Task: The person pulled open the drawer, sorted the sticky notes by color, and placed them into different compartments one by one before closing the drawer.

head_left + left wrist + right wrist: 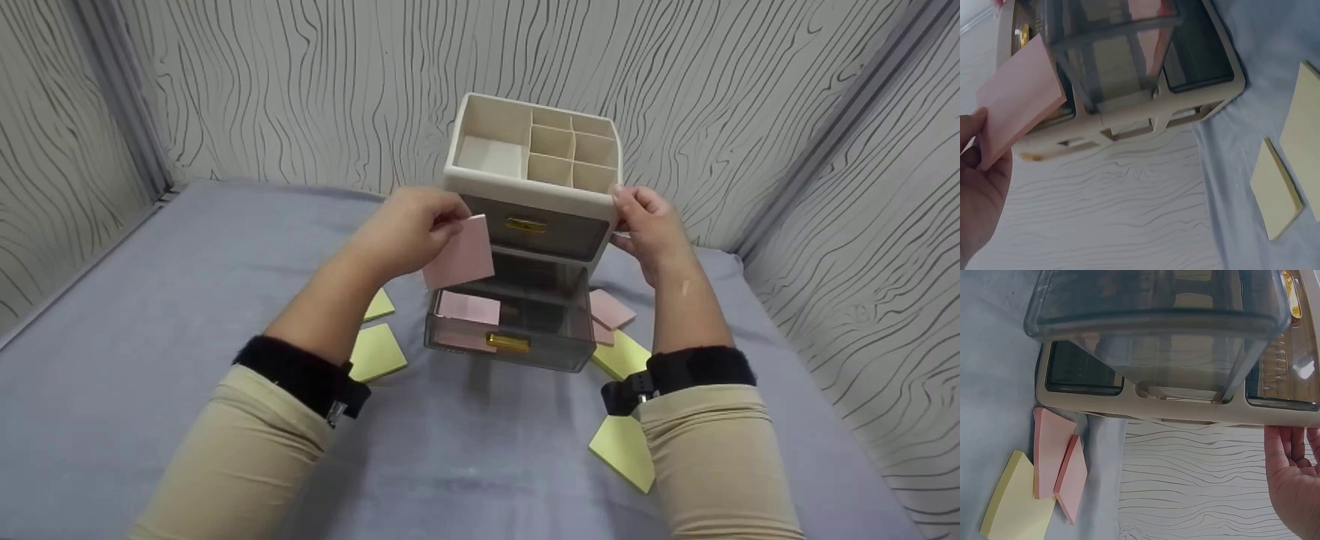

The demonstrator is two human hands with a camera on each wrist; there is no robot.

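A cream desk organizer (525,180) with open top compartments stands at the back of the grey table. Its lower smoky drawer (510,319) is pulled out, and a pink sticky pad (469,307) lies inside. My left hand (450,219) pinches another pink sticky pad (459,255) just above the open drawer's left side; the left wrist view shows this pad (1016,109) against the organizer (1129,129). My right hand (637,217) grips the organizer's upper right corner, thumb on the front edge. In the right wrist view the hand (1292,478) lies against the organizer (1157,413).
Two yellow pads (375,352) lie left of the organizer. To its right are two pink pads (611,309) and a yellow pad (622,352); another yellow pad (622,450) sits nearer me. Patterned walls enclose the grey table (150,300) on three sides.
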